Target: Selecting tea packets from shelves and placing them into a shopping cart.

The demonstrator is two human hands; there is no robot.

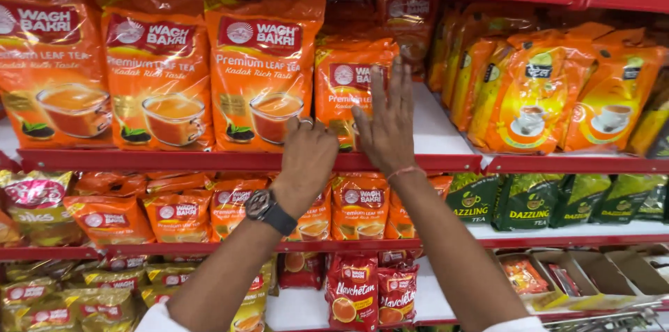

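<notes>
At shelf edge [209, 160] | hands [348, 144] on orange pouch [348, 88] | white gap rightward

Both arms reach up and forward from the bottom of the view, forearms bare, white cuffs at the lower edge. The left hand [306, 154] is curled — knuckles bent, a ring on one finger, a watch at the wrist. The right hand [388, 123] is flat and raised — fingers spread upward, a thin thread at the wrist.
</notes>
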